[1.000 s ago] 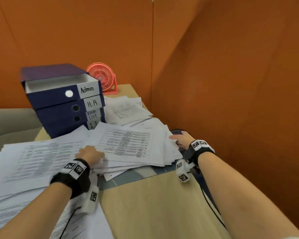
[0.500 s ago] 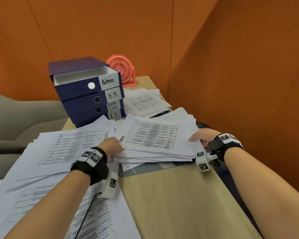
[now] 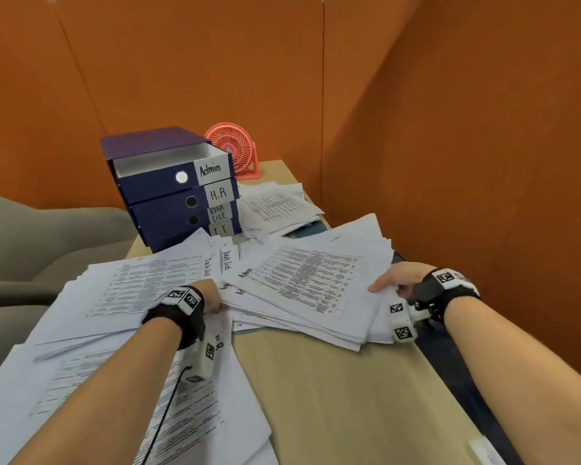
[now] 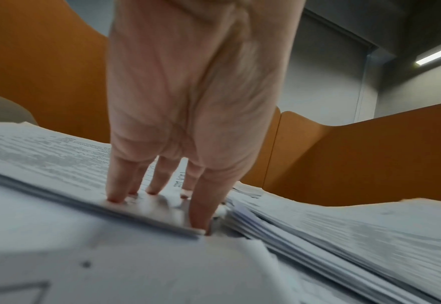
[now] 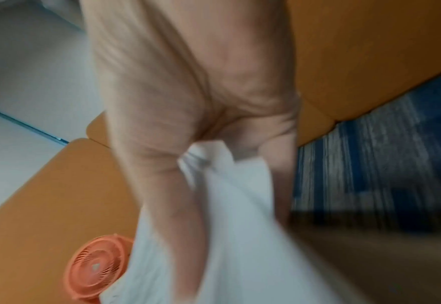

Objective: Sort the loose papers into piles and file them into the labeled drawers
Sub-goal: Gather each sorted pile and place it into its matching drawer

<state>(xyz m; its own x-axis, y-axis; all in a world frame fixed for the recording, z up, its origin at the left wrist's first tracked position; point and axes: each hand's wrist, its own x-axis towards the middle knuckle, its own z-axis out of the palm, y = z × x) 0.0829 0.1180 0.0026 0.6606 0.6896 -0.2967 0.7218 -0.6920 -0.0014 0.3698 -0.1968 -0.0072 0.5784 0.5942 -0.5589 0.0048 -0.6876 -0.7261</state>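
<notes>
Admin stack (image 3: 309, 283) being pinched by right hand (image 3: 396, 280) | Task List pile (image 3: 141, 283) being pressed by left hand's (image 3: 212, 295) straight fingers (image 4: 159, 176)

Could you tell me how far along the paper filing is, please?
Done: sorting has begun, with a pile headed Task list and the Admin drawer pulled open; no paper shows inside. In hand: the right hand grips the stack headed Admin; the left hand rests at its other edge. Left: filing every pile, including the back pile beside the fan.
</notes>
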